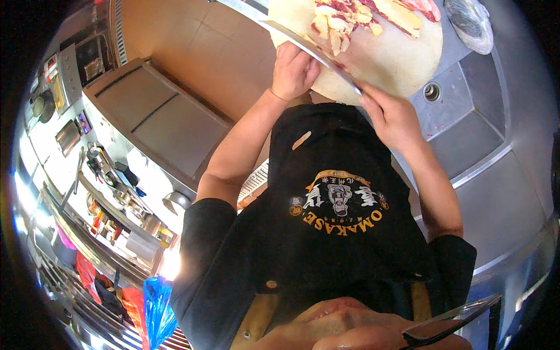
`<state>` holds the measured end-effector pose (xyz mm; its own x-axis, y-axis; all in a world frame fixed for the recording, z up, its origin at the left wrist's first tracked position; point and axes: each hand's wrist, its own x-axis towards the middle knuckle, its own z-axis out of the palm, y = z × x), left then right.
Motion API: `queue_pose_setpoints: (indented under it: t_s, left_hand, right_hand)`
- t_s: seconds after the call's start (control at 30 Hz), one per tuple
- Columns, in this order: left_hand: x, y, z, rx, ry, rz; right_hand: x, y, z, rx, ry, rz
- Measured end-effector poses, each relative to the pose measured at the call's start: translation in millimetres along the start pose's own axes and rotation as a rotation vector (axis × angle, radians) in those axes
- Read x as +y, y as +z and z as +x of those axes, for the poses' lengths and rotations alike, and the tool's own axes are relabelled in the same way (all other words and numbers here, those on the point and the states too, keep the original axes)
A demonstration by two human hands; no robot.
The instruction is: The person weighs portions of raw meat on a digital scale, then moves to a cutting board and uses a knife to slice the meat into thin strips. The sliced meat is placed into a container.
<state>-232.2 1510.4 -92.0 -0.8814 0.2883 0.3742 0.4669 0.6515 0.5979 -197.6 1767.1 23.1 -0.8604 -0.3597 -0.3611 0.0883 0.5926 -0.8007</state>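
Observation:
My right hand [393,118] grips the near end of a long knife [326,59]. Its blade runs forward and left across the round cutting board [407,65], and past the board's edge. My left hand [295,72] is curled at the board's left near edge, close under the blade. Its fingertips are partly hidden, so I cannot tell whether they hold anything. Beyond the blade lies a heap of cut pieces of red meat with yellow fat [343,22]. Farther right on the board are a longer fatty strip of meat [400,17] and a pinkish piece of meat [426,8].
Under the board's right side is a steel sink [477,122] with a drain [432,92]. A plastic-wrapped bundle [470,24] rests beside the board. To my left are a steel counter [162,118] and cluttered shelving with a blue plastic bag [158,306]. I wear a black apron [341,258].

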Motion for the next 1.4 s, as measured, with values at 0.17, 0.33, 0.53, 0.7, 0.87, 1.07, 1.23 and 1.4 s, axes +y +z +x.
queue_pose_setpoints:
  t_s: [0.17, 0.33, 0.53, 0.7, 0.87, 1.07, 1.23, 1.4]
  left_hand:
    - [-5, 7, -6, 0.034, 0.02, 0.012]
    - [-3, 8, -4, 0.03, -0.008, 0.001]
    - [-7, 2, 0, 0.034, 0.027, -0.045]
    - [-1, 5, -4, 0.064, -0.015, -0.003]
    - [-7, 11, -10, 0.08, 0.005, -0.001]
    - [-5, 7, -6, 0.075, 0.035, -0.021]
    - [-4, 11, -11, 0.123, -0.014, -0.021]
    - [-7, 11, -14, 0.075, 0.002, 0.013]
  right_hand:
    - [9, -5, -34, -0.002, 0.088, -0.046]
    - [9, 26, 28, 0.038, 0.025, -0.047]
    - [0, 27, 75, 0.171, -0.058, 0.114]
    - [2, -4, -14, -0.006, 0.038, -0.022]
    - [10, 0, -27, 0.013, 0.038, -0.053]
    - [1, 32, 81, 0.042, -0.012, 0.075]
    - [-8, 16, 54, 0.073, -0.028, 0.08]
    - [6, -3, -29, -0.02, 0.108, -0.028]
